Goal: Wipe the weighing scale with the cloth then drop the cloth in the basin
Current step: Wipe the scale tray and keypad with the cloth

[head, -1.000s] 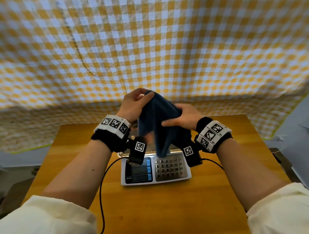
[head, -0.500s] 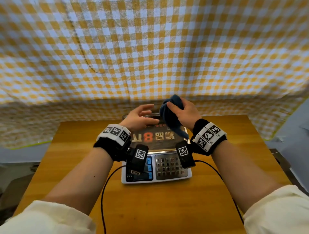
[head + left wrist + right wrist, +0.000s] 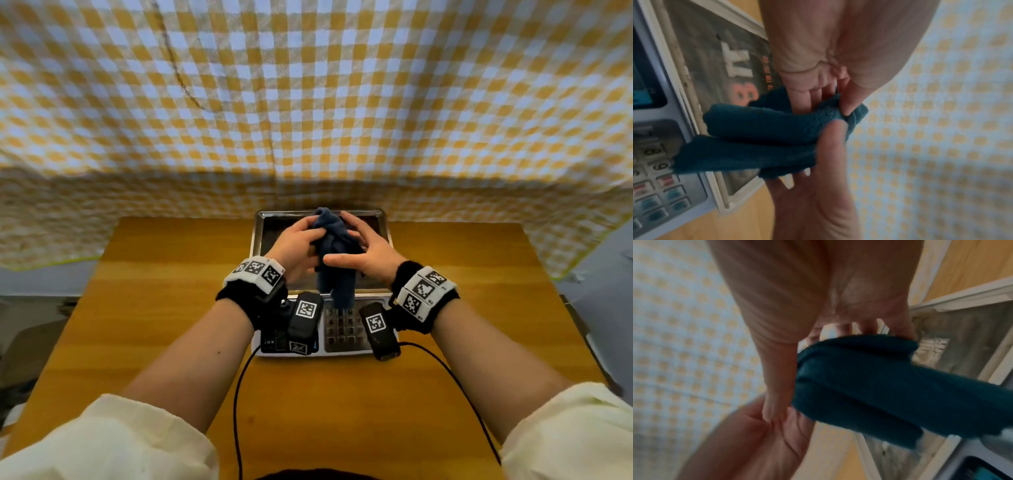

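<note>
Cloth (image 3: 334, 255) now bunched, left hand (image 3: 296, 248) rejoined — right hand (image 3: 368, 248) gripping.

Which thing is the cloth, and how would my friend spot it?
Find the wooden table with the grey metal weighing scale in its middle. Above the scale, left hand and right hand hold the dark blue fluffy cloth. It is the only soft, dangling thing there.

cloth (image 3: 334, 260): dark blue
weighing scale (image 3: 342, 337): silver-grey body, steel pan, grey keys
worktop (image 3: 164, 308): honey-yellow wood grain
backdrop (image 3: 308, 102): yellow and white check
sleeves (image 3: 113, 442): cream
wrist bands (image 3: 255, 274): black, with black-and-white square markers
cable (image 3: 236, 411): black
</note>
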